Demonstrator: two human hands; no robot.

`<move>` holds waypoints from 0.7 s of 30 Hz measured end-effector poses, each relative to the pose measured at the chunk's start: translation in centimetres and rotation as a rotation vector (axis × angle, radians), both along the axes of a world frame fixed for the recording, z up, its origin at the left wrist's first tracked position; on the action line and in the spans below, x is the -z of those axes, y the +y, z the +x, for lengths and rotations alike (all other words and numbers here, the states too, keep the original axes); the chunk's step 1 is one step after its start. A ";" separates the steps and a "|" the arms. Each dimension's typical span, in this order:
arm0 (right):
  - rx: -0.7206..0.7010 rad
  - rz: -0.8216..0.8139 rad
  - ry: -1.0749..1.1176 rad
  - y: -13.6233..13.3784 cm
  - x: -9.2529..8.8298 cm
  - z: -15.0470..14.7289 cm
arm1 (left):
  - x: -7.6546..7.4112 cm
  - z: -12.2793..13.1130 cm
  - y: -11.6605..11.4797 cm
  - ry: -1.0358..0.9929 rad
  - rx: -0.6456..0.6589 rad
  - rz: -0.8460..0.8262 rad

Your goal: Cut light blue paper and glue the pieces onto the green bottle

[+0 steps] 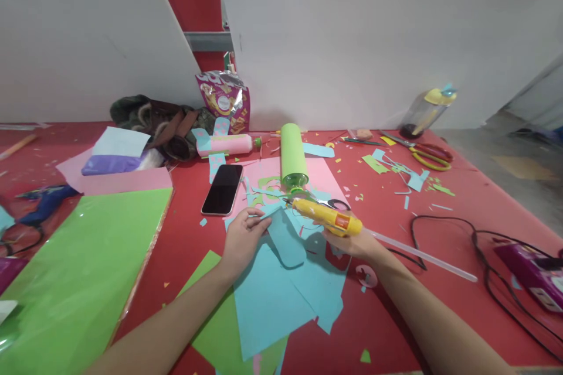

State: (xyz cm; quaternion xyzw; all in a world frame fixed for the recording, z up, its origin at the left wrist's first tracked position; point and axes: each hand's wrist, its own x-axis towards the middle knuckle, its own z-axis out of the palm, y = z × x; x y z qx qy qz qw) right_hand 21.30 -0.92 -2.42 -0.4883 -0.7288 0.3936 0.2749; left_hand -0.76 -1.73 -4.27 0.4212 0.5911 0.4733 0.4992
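My right hand (352, 241) grips a yellow glue gun (326, 217), its nozzle pointing left at a light blue paper cutout (285, 237). A clear glue stick (422, 255) sticks out of the gun's back to the right. My left hand (243, 238) pinches the left edge of that cutout above a pile of light blue paper sheets (272, 299). A bottle wrapped in green paper (293, 156) lies just beyond the gun's tip on a pink sheet (323, 179).
A black phone (223, 188) lies left of the pink sheet. A large green sheet (83, 269) covers the left of the red table (185, 234). Scissors (428, 153), paper scraps, a black cable (479, 246), a pink-wrapped bottle (226, 144) and a snack bag (225, 99) lie around.
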 end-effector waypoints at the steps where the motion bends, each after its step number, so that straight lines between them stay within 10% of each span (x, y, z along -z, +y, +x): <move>1: -0.023 -0.003 -0.012 -0.1 -0.1 -0.1 | 0.0 0.0 0.0 0.010 -0.007 0.000; 21: -0.189 0.005 -0.240 -0.5 -0.8 -1.3 | -0.9 -0.1 -0.7 0.299 -0.009 0.138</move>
